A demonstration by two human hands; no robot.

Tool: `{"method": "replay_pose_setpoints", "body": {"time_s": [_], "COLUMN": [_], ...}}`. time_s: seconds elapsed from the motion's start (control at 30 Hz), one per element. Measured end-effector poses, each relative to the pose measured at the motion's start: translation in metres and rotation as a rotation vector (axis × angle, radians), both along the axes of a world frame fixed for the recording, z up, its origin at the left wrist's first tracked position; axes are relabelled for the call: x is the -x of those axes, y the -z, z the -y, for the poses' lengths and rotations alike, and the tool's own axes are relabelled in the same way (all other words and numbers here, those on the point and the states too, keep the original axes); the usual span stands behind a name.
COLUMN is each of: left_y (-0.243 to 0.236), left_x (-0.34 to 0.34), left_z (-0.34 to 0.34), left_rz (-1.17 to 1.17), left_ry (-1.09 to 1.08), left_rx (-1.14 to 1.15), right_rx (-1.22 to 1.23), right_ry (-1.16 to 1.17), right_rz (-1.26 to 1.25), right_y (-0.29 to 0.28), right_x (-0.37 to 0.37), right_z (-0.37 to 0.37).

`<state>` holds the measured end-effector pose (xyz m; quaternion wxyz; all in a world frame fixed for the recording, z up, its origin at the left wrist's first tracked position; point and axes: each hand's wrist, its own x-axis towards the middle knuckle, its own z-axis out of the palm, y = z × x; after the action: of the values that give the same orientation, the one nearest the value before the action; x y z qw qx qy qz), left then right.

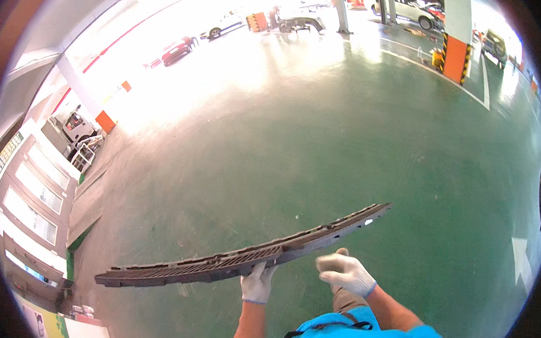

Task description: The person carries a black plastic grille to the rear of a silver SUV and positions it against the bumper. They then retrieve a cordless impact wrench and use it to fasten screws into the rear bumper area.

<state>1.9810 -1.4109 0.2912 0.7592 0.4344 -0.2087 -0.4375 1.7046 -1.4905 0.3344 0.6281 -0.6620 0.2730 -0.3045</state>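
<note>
A long, dark, gently curved plastic car grille (218, 264) with narrow slats stretches across the lower part of the view, its right end higher than its left. Under its middle, my left hand (257, 284) in a white glove is closed around the lower edge; the grille hides the fingertips. My right hand (347, 275), also in a white glove, is a short way from the grille's right half, apart from it. Its fingers are loosely bent and hold nothing that I can see. Below that hand part of my leg and shoe show.
Green glossy floor (320, 147) spreads ahead. At the left is a wall with windowed doors (34, 189). A pillar with an orange base (455, 59) stands at the far right. Farther back are a red car (176, 50), a white car (407, 10) and other vehicles.
</note>
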Motion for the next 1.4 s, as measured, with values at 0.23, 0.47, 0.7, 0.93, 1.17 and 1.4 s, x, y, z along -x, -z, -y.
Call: {"method": "replay_pose_setpoints", "body": {"time_s": [0.23,0.47,0.7,0.93,1.17,1.4], "left_y": [0.014,0.039,0.106,0.061,0.041,-0.069], "left_x": [0.026,0.008,-0.062,-0.170,-0.268,-0.235], "left_z": [-0.115,-0.128,-0.069,0.019,0.096,0.157], "left_rz": [-0.370,0.253,-0.553,-0.469,-0.058,-0.172], "left_ry": [-0.026,-0.080,-0.151,-0.080,0.282,-0.117], "left_rx": [0.096,0.043,0.114,0.022,0.086,-0.113], "right_rx": [-0.991,-0.997,-1.048,-1.174,-1.045,-1.265], "right_ry": [0.045,-0.235,-0.353,-0.003,0.078,0.195], "right_rz": [0.629,0.558,0.689,0.750,0.663,0.727], "right_y": [0.108,0.075,0.055,0.042,0.025,0.033], "right_x": [0.054,0.003,-0.112,-0.196,-0.236,-0.250], "right_z": [-0.093,-0.024,0.053,0.116,0.162,0.252]}}
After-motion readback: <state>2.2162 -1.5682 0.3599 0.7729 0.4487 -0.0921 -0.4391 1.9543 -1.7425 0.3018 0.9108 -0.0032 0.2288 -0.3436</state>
